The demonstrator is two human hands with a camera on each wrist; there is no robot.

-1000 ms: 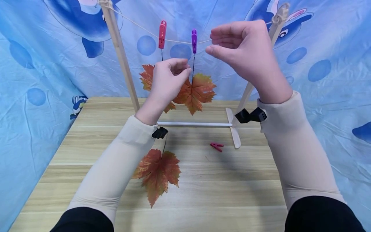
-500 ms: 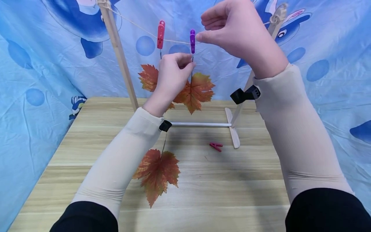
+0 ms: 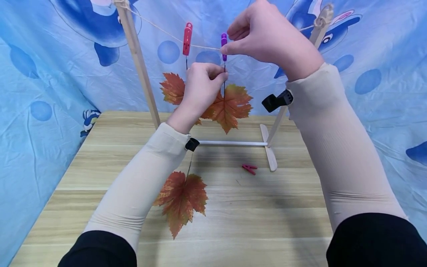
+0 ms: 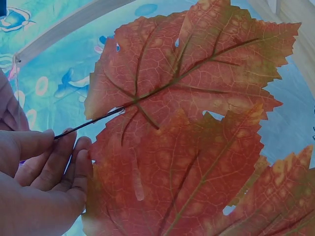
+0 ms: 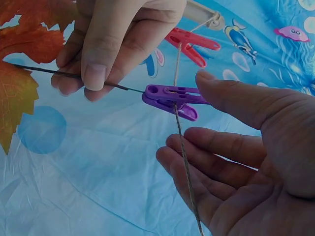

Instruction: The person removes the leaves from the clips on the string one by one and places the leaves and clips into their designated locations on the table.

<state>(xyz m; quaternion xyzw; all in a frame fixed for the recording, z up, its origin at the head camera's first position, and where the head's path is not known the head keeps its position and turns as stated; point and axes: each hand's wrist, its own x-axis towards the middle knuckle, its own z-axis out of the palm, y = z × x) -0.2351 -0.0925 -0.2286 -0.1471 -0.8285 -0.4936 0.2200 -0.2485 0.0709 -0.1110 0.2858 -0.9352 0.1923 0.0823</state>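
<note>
My left hand (image 3: pixel 203 83) pinches the dark stem (image 5: pixel 44 71) of an orange-green maple leaf (image 3: pixel 231 105) between thumb and fingers. Just above, a purple clothespin (image 5: pixel 162 101) sits on the string (image 5: pixel 183 152), with the stem's top end at its jaws. My right hand (image 3: pixel 263 37) is at the purple clothespin; its thumb lies against one handle, while the other fingers are relaxed and apart from it in the right wrist view. To the left, a red clothespin (image 3: pixel 187 39) on the string holds another leaf (image 3: pixel 172 89), partly hidden behind my left hand.
Wooden posts (image 3: pixel 138 61) carry the string, with a white rod (image 3: pixel 233 143) low between them. On the wooden table (image 3: pixel 250 230) lie a loose maple leaf (image 3: pixel 183 198) and a dark pink clothespin (image 3: pixel 249 169). A blue patterned cloth (image 3: pixel 367 111) hangs behind.
My right hand has moved left until its thumb meets the purple clothespin. My left hand has shifted slightly right and up and now pinches the stem under it.
</note>
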